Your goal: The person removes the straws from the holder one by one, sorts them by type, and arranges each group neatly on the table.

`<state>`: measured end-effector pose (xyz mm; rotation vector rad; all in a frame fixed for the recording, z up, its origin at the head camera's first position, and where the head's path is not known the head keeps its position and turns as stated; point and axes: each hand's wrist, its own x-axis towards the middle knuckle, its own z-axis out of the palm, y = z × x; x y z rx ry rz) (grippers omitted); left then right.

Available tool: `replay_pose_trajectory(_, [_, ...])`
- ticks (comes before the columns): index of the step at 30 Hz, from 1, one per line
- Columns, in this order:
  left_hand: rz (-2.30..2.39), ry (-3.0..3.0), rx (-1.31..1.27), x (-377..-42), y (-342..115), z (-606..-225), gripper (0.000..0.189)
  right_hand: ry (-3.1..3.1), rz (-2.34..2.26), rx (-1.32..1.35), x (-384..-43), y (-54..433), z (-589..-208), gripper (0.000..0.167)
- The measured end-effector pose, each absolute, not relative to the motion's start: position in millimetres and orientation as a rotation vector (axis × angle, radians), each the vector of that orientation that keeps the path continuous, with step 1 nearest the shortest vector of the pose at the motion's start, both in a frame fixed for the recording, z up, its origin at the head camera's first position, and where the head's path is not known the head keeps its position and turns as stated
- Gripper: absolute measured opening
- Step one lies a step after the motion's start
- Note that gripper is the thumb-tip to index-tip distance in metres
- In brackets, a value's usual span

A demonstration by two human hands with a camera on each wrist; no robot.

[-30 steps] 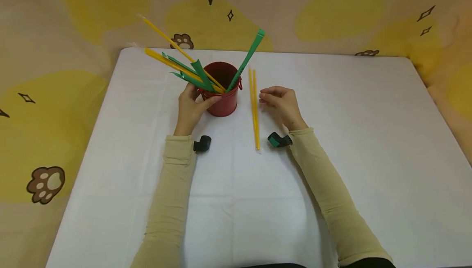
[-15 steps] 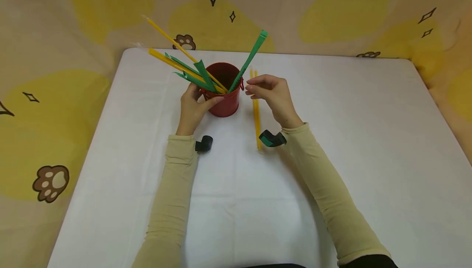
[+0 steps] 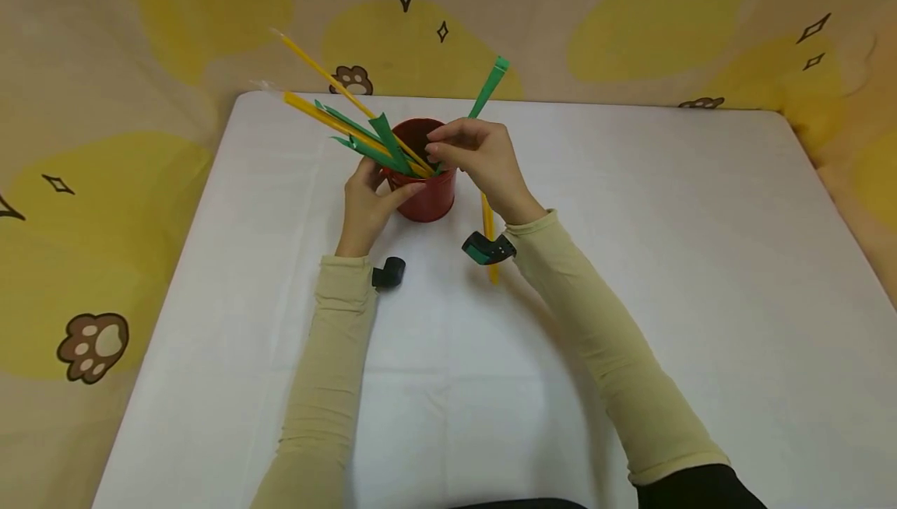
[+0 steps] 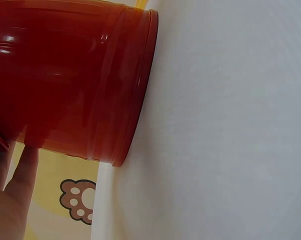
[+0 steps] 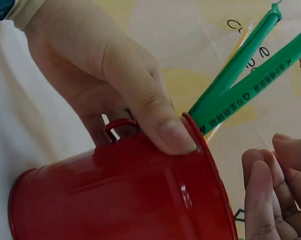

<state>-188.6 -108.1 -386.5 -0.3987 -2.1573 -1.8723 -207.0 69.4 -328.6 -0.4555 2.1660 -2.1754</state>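
Observation:
A small red metal bucket [image 3: 427, 204] stands upright on the white table, a loop handle at its side. My left hand [image 3: 363, 209] grips it at the left, thumb over the front near the rim and fingers behind. Out of the bucket lean yellow straws [image 3: 318, 114] in clear wrappers and several green wrapped straws [image 5: 255, 92], mostly to the left. One green straw [image 3: 490, 87] leans right, partly hidden by my right hand [image 3: 483, 163]. This hand hovers at the bucket's mouth with loosely bent fingers and nothing visible between them.
Two yellow straws [image 3: 487, 221] lie on the table right of the bucket, partly under my right hand and wrist. Black wrist cameras [image 3: 488, 248] sit on both wrists. A patterned yellow cloth [image 3: 631, 26] rises behind the table's far edge.
My right hand has moved left and up from beside the loose yellow straws to over the bucket's mouth. The left hand and bucket stay in place.

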Motion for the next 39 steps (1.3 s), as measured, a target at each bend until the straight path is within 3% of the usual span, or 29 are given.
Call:
replay_pose_trajectory(5, [-1.875,-2.175,-0.376,-200.1,-110.0,-401.3,0.062,2.174,-2.165,-0.471,-216.3,55.3,-320.9,0.018])
replay_pose_trajectory(14, [-1.87,-2.177,-0.404,-181.2,-106.4,-371.7,0.058,2.315,-2.07,-0.49,-230.0,33.2,-318.9,0.018])
replay_pose_trajectory(24, [-1.881,-2.158,-0.416,-181.3,-106.9,-374.1,0.06,2.712,-1.689,-0.475,-238.6,17.4,-314.7,0.016])
replay_pose_trajectory(39, [-1.911,-2.134,-0.423,-179.5,-107.3,-374.2,0.055,2.835,-1.507,-0.559,-242.3,9.5,-320.4,0.014])
